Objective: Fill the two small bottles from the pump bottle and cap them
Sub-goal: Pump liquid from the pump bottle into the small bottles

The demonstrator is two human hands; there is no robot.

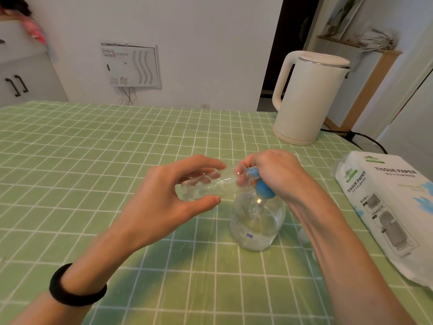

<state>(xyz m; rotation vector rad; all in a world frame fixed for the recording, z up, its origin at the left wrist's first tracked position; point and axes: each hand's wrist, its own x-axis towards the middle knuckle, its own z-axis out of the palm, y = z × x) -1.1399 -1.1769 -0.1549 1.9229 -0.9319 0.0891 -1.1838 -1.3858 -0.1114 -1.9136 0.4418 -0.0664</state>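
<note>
Small clear plastic bottle point(206, 185) held near-horizontal at frame centre, pinched by left hand point(168, 195); right hand point(278, 174) clamped on blue pump head point(254, 172) of clear round pump bottle point(256, 221) on green checked table point(93, 146).

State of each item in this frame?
Small clear plastic bottle: uncapped, tilted sideways, mouth at the nozzle, held by left hand.
Clear pump bottle with blue head: upright, partly full, right hand gripping the pump.
White electric kettle: upright, lid closed.
White tissue paper pack: lying flat.
</note>
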